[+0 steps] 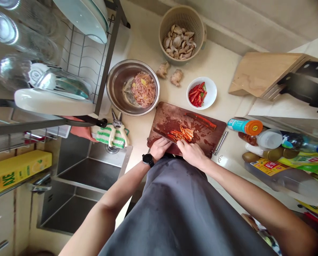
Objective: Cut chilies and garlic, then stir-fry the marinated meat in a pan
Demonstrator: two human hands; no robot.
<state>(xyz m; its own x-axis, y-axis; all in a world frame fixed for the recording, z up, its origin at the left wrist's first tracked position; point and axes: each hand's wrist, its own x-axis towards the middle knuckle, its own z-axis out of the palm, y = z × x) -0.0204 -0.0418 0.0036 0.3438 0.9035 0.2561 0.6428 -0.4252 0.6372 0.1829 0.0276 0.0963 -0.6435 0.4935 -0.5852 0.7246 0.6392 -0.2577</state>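
your right grip [192, 153] is curled narrow, fingertips on a pile of sliced red chili [181, 134], and i cannot tell whether it pinches the slices or only presses on them. your left grip [161, 148] sits curled just beside a dark knife [160, 133]; whether it holds that knife is hidden. the pile lies near the middle of a stained chopping board [159, 119], with a longer red chili strip [201, 121] beyond it. juice smeared over the board could let the slices or the knife skid, and fingertips this near the knife risk a cut. leaning on the board's near edge could shift it. a steel bowl of raw meat [109, 89] stands just past the board.
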